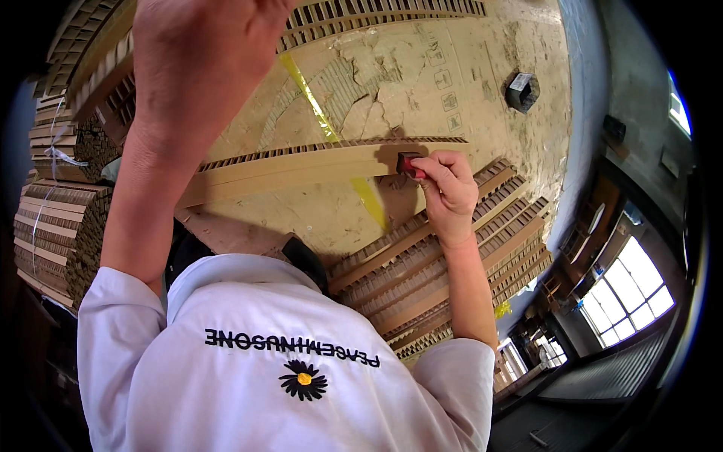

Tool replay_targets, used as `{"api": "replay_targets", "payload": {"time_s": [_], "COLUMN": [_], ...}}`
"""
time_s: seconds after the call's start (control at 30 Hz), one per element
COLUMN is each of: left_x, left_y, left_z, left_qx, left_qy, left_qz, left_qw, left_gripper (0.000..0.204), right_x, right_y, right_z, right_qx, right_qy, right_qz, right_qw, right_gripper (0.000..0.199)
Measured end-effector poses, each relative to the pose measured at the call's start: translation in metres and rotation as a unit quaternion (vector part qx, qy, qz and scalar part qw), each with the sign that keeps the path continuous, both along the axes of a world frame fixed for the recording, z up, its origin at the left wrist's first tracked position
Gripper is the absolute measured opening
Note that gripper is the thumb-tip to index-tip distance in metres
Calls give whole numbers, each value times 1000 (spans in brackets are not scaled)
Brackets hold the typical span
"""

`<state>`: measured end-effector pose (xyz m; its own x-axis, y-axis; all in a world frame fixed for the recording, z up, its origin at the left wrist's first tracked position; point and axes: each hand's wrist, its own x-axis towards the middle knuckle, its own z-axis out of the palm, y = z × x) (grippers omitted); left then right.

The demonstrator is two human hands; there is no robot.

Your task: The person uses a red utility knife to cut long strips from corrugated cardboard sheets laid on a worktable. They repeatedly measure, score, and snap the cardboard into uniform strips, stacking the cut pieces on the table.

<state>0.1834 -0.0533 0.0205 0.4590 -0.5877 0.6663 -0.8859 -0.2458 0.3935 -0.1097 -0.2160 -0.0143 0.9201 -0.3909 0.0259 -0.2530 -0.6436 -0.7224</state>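
My right hand (450, 188) is closed in a pinch on a small red and black block (410, 164). Its dark end meets or hovers just over the face of a long cardboard strip (301, 173), near the strip's right end; contact is not certain. This strip stands on the board with a ribbed, slotted upper edge. My left hand (207, 38) is raised close to the camera at the upper left, above the left part of the work surface. Its fingers run out of the picture, so what they hold, if anything, is hidden.
Slotted cardboard strips (444, 256) lie in rows at the lower right of the brown board (422, 75). Tied bundles (53, 226) are piled at the left, and another ribbed strip (384, 13) runs along the top. A dark hexagonal container (521, 93) sits at the upper right.
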Motion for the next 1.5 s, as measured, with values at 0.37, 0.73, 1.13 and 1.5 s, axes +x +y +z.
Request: {"api": "replay_targets", "payload": {"time_s": [0.37,0.73,1.13,1.5], "left_x": [-113,-112,-107,-113], "left_y": [49,49,49,47], "left_z": [-103,-104,-105,-105], "left_qx": [195,209,213,212], "left_qy": [302,312,319,320], "left_qz": [-133,-134,-138,-125], "left_qw": [924,917,913,915], "left_gripper": [14,12,13,17], "right_x": [9,14,19,10], "right_y": [1,0,-11,-15], "right_z": [-13,-17,-20,-27], "right_qx": [-39,-75,-113,-88], "right_qy": [10,36,44,30], "right_qz": [15,19,68,80], "right_qw": [999,996,990,992], "right_gripper": [29,26,27,34]}}
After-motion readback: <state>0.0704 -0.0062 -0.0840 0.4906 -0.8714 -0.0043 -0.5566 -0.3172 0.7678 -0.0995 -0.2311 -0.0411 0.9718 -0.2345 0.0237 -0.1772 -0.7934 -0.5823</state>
